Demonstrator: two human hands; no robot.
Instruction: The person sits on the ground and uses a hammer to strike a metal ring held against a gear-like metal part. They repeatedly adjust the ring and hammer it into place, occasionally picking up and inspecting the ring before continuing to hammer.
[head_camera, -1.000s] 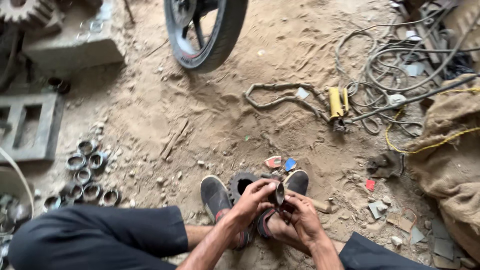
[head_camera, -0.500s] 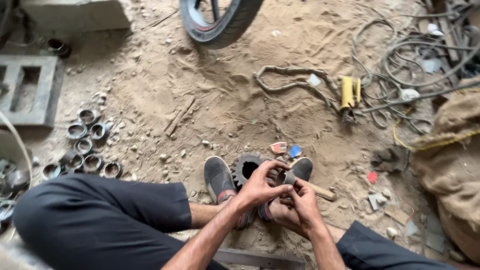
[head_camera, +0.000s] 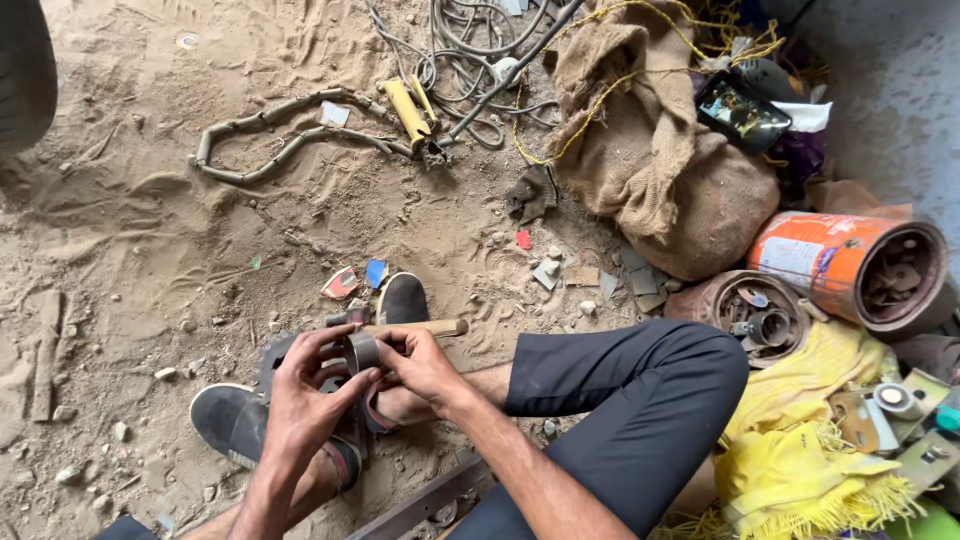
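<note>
At the far left edge a dark tyre (head_camera: 25, 70) cut into view, and the sandy floor (head_camera: 150, 230) beside it lay mostly bare, with only small stones and a bent length of hose (head_camera: 270, 125) further up. That was the widest open room in the scene.

Lower down, the left hand (head_camera: 300, 385) curled its fingers around a short metal ring (head_camera: 362, 350), gripping its near side. The right hand (head_camera: 420, 365) closed on the same ring from the other side, thumb and fingers pinched against it, so neither hand was open. The ring was held just above the person's sandalled feet (head_camera: 240, 420), over a dark round part (head_camera: 275, 355) on the ground. A wooden handle (head_camera: 420, 328) lay just behind the hands.

Judging from this, the ring was in hand and being turned or checked, not yet set down or fitted; how much work remained could not be told.

To the right room tightened: a burlap sack (head_camera: 660, 170), tangled cables (head_camera: 470, 50), an orange can (head_camera: 850, 265) on its side and yellow cloth (head_camera: 810, 420) crowded against the right knee (head_camera: 680, 370).
</note>
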